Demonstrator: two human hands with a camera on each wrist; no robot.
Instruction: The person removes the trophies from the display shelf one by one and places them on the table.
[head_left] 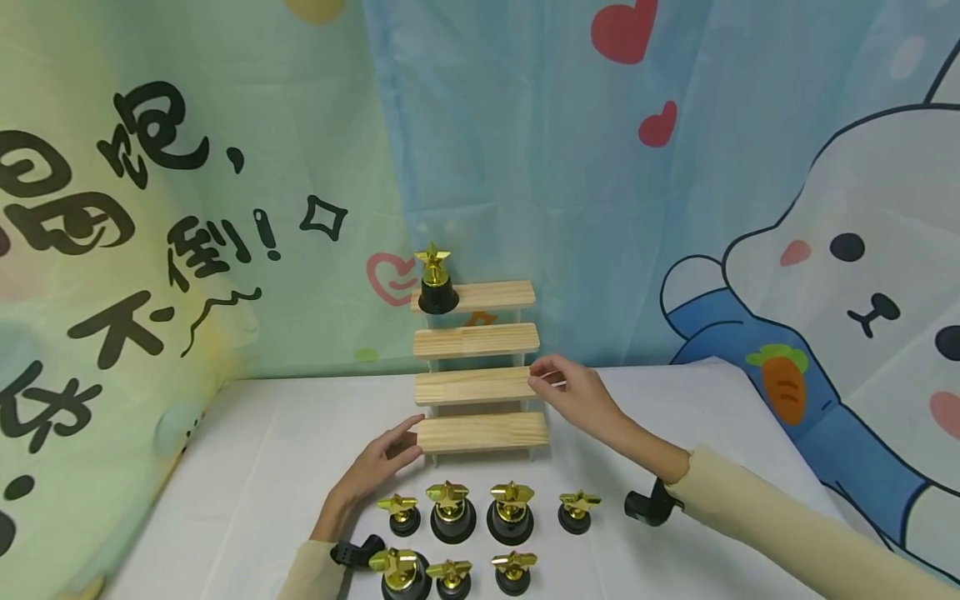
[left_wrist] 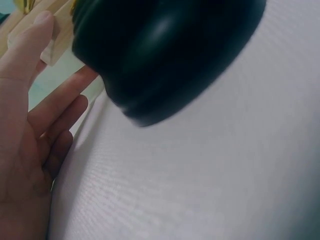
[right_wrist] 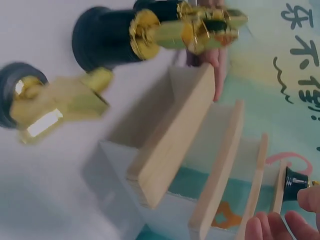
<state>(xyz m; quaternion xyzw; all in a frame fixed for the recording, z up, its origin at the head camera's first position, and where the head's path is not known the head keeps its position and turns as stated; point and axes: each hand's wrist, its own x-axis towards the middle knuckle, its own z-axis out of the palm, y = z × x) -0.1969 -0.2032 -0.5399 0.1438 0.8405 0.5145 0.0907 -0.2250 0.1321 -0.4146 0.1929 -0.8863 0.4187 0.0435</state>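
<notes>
A four-step wooden display shelf [head_left: 476, 342] stands at the back of the white table [head_left: 247, 467]. One gold star trophy [head_left: 436, 283] on a black base sits at the left end of its top step. My left hand [head_left: 401, 442] lies with straight fingers against the left end of the bottom step [head_left: 483, 432]. My right hand [head_left: 542, 377] pinches the right end of the step above it. In the left wrist view my left hand [left_wrist: 30, 125] is flat beside a black trophy base [left_wrist: 165, 50]. The right wrist view shows the shelf [right_wrist: 175, 145] from its side, my fingertips [right_wrist: 270, 227] at its edge.
Several more gold star trophies [head_left: 480, 512] stand in two rows on the table in front of the shelf, between my forearms. A printed cartoon curtain [head_left: 675, 167] hangs close behind the shelf and along the left. The table's right edge [head_left: 757, 392] runs near my right arm.
</notes>
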